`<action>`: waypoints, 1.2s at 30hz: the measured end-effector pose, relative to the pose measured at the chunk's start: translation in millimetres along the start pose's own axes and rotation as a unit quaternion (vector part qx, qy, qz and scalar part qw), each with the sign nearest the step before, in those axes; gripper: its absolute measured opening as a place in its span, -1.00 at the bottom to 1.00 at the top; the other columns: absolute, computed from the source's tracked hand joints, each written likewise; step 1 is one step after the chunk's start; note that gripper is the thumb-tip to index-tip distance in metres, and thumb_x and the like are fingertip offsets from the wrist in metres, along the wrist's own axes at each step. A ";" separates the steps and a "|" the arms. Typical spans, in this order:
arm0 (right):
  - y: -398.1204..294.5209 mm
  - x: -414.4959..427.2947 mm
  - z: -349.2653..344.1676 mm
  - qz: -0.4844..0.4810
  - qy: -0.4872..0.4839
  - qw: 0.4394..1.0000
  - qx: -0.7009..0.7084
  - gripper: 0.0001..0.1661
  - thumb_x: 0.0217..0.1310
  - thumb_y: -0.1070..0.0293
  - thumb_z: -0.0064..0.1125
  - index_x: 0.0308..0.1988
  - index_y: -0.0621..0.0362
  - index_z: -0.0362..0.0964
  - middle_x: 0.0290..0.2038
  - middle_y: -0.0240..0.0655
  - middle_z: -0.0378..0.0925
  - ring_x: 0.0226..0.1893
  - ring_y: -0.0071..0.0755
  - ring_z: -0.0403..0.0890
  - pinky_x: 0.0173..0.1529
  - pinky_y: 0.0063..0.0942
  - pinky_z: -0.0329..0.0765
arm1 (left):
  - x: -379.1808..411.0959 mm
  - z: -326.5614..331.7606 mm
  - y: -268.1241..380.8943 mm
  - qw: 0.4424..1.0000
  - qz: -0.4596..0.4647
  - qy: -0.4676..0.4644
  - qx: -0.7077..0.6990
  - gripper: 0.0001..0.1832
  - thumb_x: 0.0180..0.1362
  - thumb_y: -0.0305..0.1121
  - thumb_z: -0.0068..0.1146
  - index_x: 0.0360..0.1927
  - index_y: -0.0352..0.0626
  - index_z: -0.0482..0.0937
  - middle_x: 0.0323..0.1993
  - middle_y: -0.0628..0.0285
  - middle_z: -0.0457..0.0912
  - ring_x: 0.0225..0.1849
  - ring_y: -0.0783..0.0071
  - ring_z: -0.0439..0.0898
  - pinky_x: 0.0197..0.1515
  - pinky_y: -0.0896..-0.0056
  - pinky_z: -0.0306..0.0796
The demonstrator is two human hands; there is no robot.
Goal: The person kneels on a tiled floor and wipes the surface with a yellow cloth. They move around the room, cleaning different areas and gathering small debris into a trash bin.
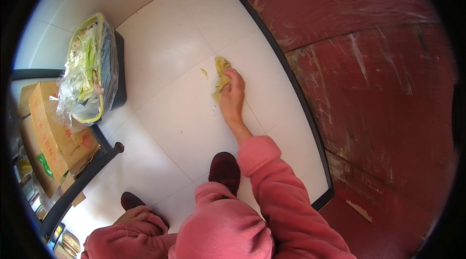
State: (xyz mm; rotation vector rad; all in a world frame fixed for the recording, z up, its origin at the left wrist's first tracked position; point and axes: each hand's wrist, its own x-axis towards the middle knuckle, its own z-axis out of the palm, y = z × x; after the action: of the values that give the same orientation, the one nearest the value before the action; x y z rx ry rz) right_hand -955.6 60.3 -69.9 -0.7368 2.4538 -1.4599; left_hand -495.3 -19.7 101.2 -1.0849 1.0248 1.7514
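Observation:
Crouched over a white tiled floor (171,88), I have my right hand (233,95) stretched forward and down. Its fingers grip a crumpled yellow cloth (222,64), which is pressed against the tiles. A small pale yellow-green scrap (204,73) lies on the floor just left of the cloth, with a few dark specks nearer to me. My left hand (134,215) rests on my left leg at the lower left. Its fingers are partly hidden, so their pose is unclear.
A lined dark bin (120,69) with vegetable scraps (89,62) stands left. Nearby are a cardboard box (54,131) and a dark metal frame (83,182). Black edging (291,66) borders the worn dark-red surface (371,95) at right. My dark shoes (224,171) are below.

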 end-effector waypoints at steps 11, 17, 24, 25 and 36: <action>93.9 1.4 -129.8 0.046 0.160 0.971 -0.174 -0.50 0.15 0.74 -0.13 0.11 0.28 0.33 0.21 -0.04 0.36 0.24 -0.01 0.37 0.36 -0.11 0.23 | 8.7 18.6 14.3 1.000 0.002 -0.003 -0.019 -0.56 0.45 -0.22 -0.04 0.27 -0.27 0.40 0.06 0.15 0.56 0.16 0.36 0.50 0.25 0.39 0.33; 60.0 69.2 -43.9 -0.063 0.110 0.963 -0.236 -0.41 0.02 0.75 0.03 0.12 0.29 0.30 0.26 0.00 0.32 0.31 0.18 0.26 0.40 0.02 0.11 | 1.3 24.8 17.4 0.999 -0.008 0.010 -0.033 -0.56 0.45 -0.21 -0.05 0.27 -0.26 0.40 0.07 0.16 0.56 0.17 0.36 0.49 0.27 0.39 0.32; 10.1 86.8 17.3 -0.187 -0.044 0.976 -0.105 -0.49 0.07 0.74 -0.06 0.06 0.23 0.42 0.18 -0.07 0.44 0.25 0.13 0.35 0.39 -0.10 0.20 | -6.4 23.7 21.3 0.999 -0.005 0.014 -0.034 -0.56 0.46 -0.20 -0.05 0.27 -0.25 0.40 0.09 0.16 0.56 0.18 0.37 0.48 0.28 0.39 0.31; 7.5 77.6 16.7 -0.204 -0.070 0.972 -0.096 -0.50 0.07 0.74 -0.06 0.04 0.23 0.43 0.17 -0.08 0.46 0.25 0.12 0.36 0.38 -0.10 0.21 | -5.9 22.4 20.4 0.999 -0.004 0.013 -0.036 -0.56 0.46 -0.20 -0.05 0.27 -0.25 0.40 0.09 0.16 0.56 0.18 0.37 0.48 0.28 0.39 0.31; -7.9 49.1 -37.7 -0.011 -0.032 0.999 0.010 -0.50 0.12 0.77 -0.06 0.06 0.22 0.46 0.18 -0.10 0.47 0.25 -0.01 0.42 0.37 -0.25 0.29 | -10.8 -4.8 -5.3 0.999 -0.007 0.012 -0.049 -0.56 0.46 -0.19 -0.05 0.28 -0.24 0.40 0.12 0.17 0.55 0.20 0.38 0.47 0.31 0.39 0.29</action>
State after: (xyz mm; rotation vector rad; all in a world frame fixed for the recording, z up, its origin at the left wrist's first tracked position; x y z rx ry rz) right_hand -1010.5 61.3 -40.1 -0.7963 2.3884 -1.4430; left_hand -485.9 -24.6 108.7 -1.1749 0.9508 1.7967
